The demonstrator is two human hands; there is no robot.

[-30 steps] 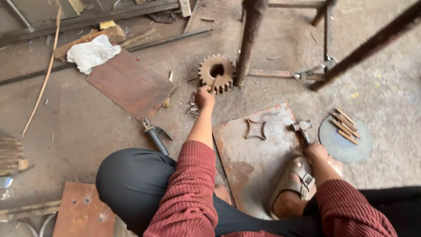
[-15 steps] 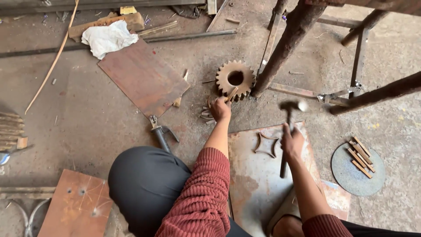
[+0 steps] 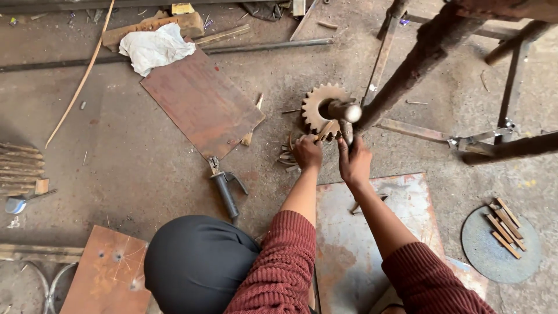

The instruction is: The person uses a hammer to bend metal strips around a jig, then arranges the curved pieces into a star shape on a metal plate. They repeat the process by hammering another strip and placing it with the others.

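Note:
A rusty toothed gear [image 3: 317,102] lies flat on the concrete floor ahead of me. My left hand [image 3: 307,151] holds a short flat metal strip [image 3: 325,131] against the gear's near edge. My right hand [image 3: 353,160] grips the handle of a hammer [image 3: 343,111], whose steel head hangs over the gear's centre hole. Several small metal strips [image 3: 286,156] lie scattered just left of my left hand. Both arms are in dark red ribbed sleeves.
A rusty frame of bars [image 3: 430,52] stands right of the gear. A rusty plate [image 3: 200,102] and white rag [image 3: 154,47] lie far left, an electrode holder [image 3: 225,189] near my knee, a worn steel plate [image 3: 372,232] under my arms, a round disc with strips [image 3: 500,235] at right.
My right hand has lifted the hammer from the steel plate and swung it forward over the gear. My left hand stays at the gear's edge with the strip.

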